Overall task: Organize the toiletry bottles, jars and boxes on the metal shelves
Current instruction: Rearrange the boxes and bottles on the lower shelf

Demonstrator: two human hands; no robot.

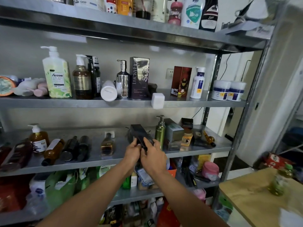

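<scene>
Both hands, left hand (133, 150) and right hand (153, 155), are gripping the black box (139, 134), apparently mid-placement, while bottles (68, 149) left of it are lying unsorted.

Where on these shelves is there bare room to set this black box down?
Bare metal lies between the small amber bottle and the black box that your left hand and right hand grip. One shelf up, a gap lies between the white cube and the red box. Right of the green pump bottle is crowded.
</scene>
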